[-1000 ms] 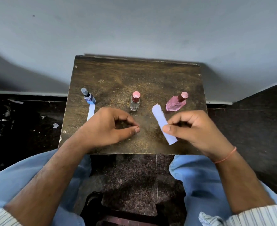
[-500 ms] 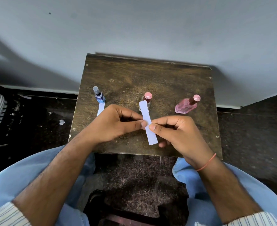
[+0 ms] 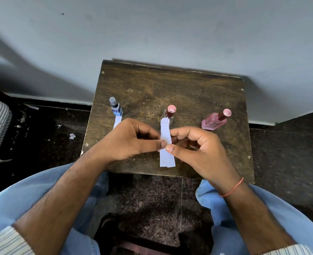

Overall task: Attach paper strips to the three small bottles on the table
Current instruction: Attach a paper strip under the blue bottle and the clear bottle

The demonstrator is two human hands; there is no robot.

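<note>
1. White strip (image 3: 165,142) is pinched by both hands, left hand (image 3: 131,140) and right hand (image 3: 198,144), fingers clamped on it, before the middle bottle (image 3: 169,115); second attachment seems underway.
2. Next: press it onto that bottle; left bottle (image 3: 116,108) has its strip; pink bottle (image 3: 215,119) on the worktop (image 3: 188,89) has none; contents unclear.

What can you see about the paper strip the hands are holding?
The paper strip is pale, bluish-white, long and narrow, apparently thin paper. It runs lengthwise toward the middle bottle, its far end reaching that bottle's base. Its near end looks split or doubled. The left hand and right hand pinch its middle from either side, above the table.
</note>
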